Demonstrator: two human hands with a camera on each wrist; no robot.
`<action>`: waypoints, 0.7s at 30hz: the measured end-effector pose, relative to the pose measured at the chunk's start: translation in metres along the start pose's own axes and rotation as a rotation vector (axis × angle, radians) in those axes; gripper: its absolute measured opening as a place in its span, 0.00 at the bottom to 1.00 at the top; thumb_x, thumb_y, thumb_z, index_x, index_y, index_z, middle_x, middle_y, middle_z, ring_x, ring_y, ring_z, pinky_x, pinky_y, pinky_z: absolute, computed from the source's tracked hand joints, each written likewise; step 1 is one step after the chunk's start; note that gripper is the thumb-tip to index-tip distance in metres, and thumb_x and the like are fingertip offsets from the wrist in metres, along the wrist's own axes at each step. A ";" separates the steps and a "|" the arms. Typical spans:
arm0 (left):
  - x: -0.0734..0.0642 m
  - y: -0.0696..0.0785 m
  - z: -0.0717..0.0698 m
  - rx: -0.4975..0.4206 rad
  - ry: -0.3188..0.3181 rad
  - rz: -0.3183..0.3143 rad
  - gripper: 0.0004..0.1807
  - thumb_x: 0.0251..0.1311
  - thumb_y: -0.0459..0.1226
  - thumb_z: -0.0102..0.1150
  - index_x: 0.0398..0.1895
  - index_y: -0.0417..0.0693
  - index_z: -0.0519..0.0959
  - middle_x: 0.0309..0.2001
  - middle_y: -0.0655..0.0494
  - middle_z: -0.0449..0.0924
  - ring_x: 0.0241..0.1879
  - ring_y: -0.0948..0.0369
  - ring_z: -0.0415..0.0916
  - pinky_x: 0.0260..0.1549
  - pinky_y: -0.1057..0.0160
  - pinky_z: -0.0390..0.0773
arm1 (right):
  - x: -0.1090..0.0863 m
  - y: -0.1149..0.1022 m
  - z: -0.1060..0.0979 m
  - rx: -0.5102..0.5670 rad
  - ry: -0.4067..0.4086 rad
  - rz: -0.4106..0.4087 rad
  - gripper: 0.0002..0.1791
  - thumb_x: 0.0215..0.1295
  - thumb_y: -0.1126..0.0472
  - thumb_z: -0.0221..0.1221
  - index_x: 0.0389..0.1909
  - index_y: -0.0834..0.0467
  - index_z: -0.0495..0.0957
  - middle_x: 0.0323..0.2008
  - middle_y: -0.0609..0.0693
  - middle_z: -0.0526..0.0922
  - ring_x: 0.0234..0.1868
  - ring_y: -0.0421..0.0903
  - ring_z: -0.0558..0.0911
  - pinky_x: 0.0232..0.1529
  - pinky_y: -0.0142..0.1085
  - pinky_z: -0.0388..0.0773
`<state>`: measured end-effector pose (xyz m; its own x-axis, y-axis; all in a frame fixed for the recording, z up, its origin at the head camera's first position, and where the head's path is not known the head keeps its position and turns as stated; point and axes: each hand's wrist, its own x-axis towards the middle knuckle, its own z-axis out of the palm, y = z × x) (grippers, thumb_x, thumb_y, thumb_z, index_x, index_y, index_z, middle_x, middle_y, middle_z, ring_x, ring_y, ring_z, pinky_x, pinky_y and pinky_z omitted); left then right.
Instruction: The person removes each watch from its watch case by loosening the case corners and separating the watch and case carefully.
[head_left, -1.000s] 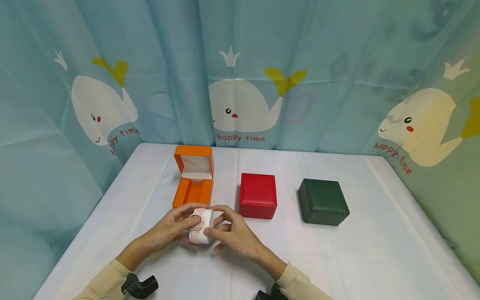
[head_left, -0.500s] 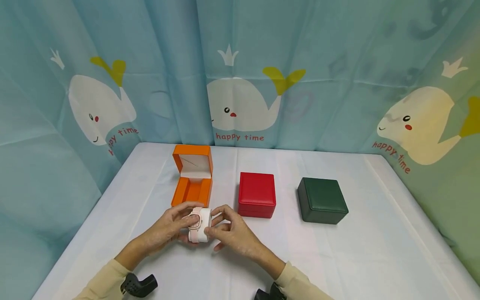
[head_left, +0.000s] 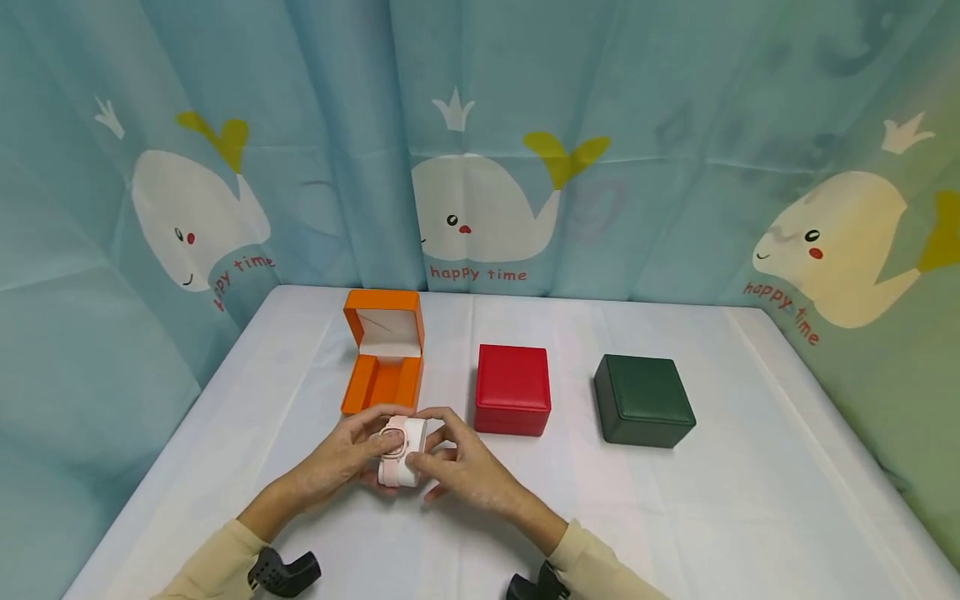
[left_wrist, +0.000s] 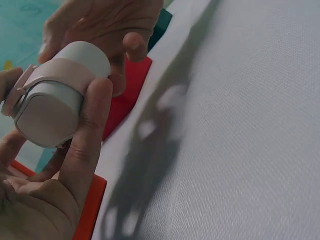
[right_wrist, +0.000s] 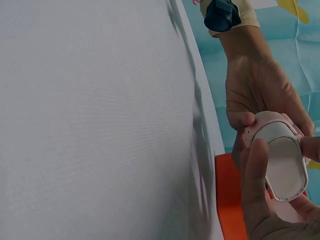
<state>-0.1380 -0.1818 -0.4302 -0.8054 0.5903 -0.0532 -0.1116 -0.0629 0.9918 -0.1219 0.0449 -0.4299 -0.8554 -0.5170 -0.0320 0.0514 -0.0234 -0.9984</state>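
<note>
A pink-strapped wristwatch (head_left: 390, 473) is wrapped round a white cushion (head_left: 415, 457) above the table, between both hands. My left hand (head_left: 330, 468) grips it from the left, thumb over the watch face. From the other side, my right hand (head_left: 472, 471) pinches the cushion's right end between thumb and fingers. In the left wrist view, the pink strap (left_wrist: 62, 72) circles the rounded cushion. The right wrist view shows the flat, oval cushion end (right_wrist: 286, 167) between the fingers. Just beyond the hands stands an orange box (head_left: 411, 383), lid raised, with a slot inside.
A closed red box (head_left: 513, 379) stands right of the orange one, and a closed dark green box (head_left: 648, 400) farther right. All rest on a white-covered table (head_left: 750, 500). A blue curtain (head_left: 337, 167) with whale prints hangs behind and along the sides.
Both hands keep hold of the watch on its cushion. My right index finger has shifted slightly up and left over the cushion's far edge. The boxes stay where they were.
</note>
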 end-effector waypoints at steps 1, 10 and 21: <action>0.000 0.000 0.001 -0.002 -0.002 0.005 0.21 0.77 0.34 0.50 0.68 0.37 0.66 0.62 0.39 0.66 0.48 0.46 0.78 0.36 0.37 0.83 | 0.000 0.000 0.000 0.007 -0.004 0.001 0.26 0.69 0.66 0.63 0.65 0.55 0.68 0.43 0.57 0.74 0.34 0.51 0.85 0.29 0.49 0.86; -0.001 0.002 0.002 0.008 -0.012 0.023 0.18 0.77 0.34 0.51 0.63 0.37 0.65 0.57 0.39 0.68 0.43 0.47 0.80 0.29 0.39 0.84 | 0.001 -0.001 0.001 0.028 -0.017 -0.024 0.25 0.67 0.69 0.65 0.62 0.57 0.69 0.42 0.57 0.75 0.32 0.52 0.86 0.28 0.44 0.85; -0.004 0.005 0.001 -0.004 -0.006 0.037 0.16 0.74 0.32 0.53 0.59 0.41 0.62 0.55 0.39 0.68 0.41 0.46 0.79 0.26 0.38 0.83 | 0.000 -0.006 0.004 0.004 -0.004 -0.040 0.25 0.66 0.68 0.67 0.59 0.61 0.65 0.42 0.55 0.77 0.31 0.60 0.84 0.25 0.43 0.85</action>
<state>-0.1349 -0.1838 -0.4249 -0.8053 0.5927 -0.0160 -0.0843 -0.0878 0.9926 -0.1200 0.0416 -0.4240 -0.8547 -0.5191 0.0083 0.0192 -0.0475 -0.9987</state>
